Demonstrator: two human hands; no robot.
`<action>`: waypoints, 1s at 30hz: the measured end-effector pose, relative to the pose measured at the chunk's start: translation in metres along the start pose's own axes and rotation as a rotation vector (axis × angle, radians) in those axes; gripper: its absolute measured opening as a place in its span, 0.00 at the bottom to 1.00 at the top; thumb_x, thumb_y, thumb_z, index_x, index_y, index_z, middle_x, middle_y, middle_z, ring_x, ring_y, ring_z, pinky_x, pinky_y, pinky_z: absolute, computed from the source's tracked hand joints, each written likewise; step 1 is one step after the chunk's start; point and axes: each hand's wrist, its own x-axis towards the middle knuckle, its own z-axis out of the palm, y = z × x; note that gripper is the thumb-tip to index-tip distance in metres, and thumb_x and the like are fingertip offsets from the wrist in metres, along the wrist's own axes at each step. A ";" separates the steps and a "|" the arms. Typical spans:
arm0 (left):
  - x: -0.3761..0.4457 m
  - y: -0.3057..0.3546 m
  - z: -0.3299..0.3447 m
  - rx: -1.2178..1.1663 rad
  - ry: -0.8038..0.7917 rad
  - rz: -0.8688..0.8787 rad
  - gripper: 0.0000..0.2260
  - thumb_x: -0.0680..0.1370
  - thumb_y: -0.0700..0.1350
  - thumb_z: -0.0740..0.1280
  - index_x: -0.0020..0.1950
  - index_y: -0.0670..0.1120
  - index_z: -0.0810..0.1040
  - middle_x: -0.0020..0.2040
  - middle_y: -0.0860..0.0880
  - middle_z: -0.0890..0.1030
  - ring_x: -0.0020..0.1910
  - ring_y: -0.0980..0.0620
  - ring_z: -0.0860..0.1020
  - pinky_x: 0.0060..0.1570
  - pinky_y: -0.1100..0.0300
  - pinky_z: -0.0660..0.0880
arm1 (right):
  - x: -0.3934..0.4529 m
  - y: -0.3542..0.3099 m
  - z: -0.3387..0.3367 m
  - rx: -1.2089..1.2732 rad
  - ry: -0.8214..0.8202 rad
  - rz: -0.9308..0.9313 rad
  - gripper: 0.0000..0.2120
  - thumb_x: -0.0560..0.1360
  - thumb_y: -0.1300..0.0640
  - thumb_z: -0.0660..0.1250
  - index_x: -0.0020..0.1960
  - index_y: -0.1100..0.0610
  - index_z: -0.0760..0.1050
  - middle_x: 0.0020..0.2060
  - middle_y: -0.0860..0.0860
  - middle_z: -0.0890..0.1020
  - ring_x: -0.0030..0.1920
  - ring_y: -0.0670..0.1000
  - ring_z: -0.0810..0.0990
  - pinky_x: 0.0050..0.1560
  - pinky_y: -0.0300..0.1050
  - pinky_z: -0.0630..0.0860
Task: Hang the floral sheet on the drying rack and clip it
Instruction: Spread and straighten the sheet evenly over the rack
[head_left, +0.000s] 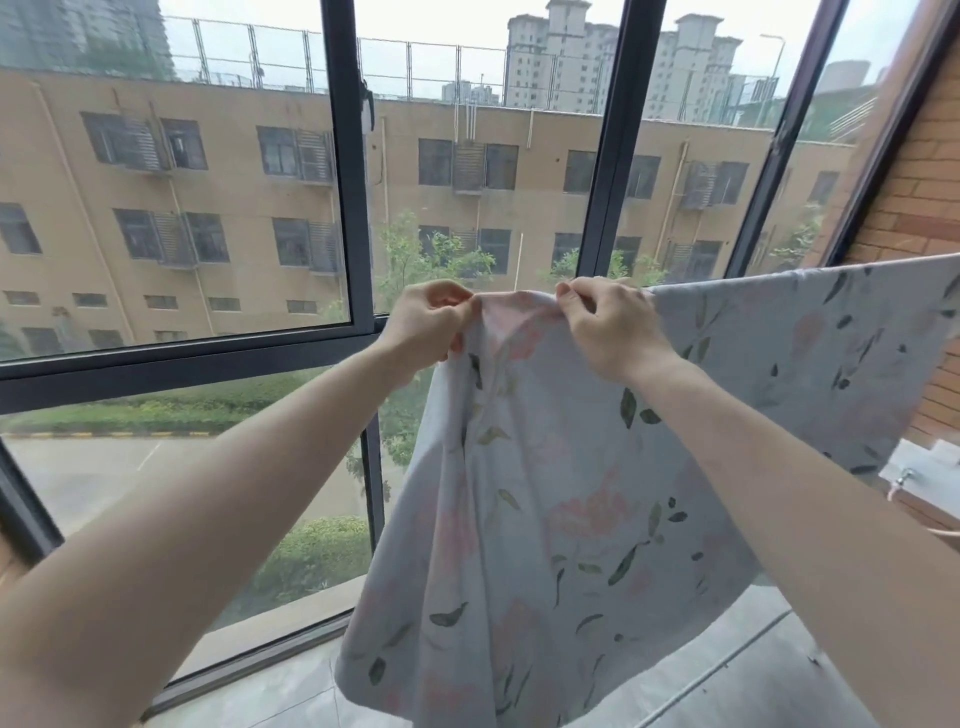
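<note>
The floral sheet (561, 499), pale grey-blue with pink flowers and green leaves, hangs in front of the window and runs taut up to the right edge of the view. My left hand (423, 325) pinches its top edge at the left corner. My right hand (608, 325) pinches the same edge a short way to the right, with a small slack fold between the two hands. The rack bar under the sheet is hidden by the cloth. No clip is in view.
A dark-framed window (358, 218) fills the space behind the sheet, with a low sill (291, 613) under it. A brick wall (919, 187) stands at the right, with a small tap (901, 480) on a ledge. Grey floor tiles (291, 691) lie below.
</note>
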 end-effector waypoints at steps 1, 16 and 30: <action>0.001 -0.005 0.007 0.082 -0.050 -0.027 0.05 0.82 0.46 0.70 0.49 0.49 0.85 0.40 0.50 0.84 0.29 0.55 0.78 0.27 0.61 0.74 | 0.000 -0.002 0.002 -0.013 -0.005 0.005 0.21 0.85 0.40 0.52 0.50 0.49 0.79 0.53 0.49 0.83 0.61 0.57 0.75 0.69 0.56 0.62; -0.066 -0.117 -0.026 0.372 -0.469 -0.235 0.09 0.82 0.40 0.67 0.57 0.52 0.82 0.54 0.51 0.85 0.44 0.54 0.84 0.46 0.55 0.82 | -0.021 -0.009 0.008 0.004 0.017 -0.022 0.16 0.86 0.42 0.52 0.59 0.50 0.74 0.57 0.48 0.75 0.71 0.55 0.68 0.81 0.58 0.48; -0.083 -0.154 0.005 0.526 -0.479 -0.156 0.06 0.80 0.42 0.72 0.53 0.54 0.82 0.49 0.50 0.86 0.36 0.53 0.86 0.41 0.53 0.85 | -0.024 -0.043 0.033 -0.074 0.027 -0.195 0.12 0.82 0.42 0.62 0.45 0.46 0.78 0.48 0.44 0.76 0.60 0.50 0.64 0.78 0.61 0.49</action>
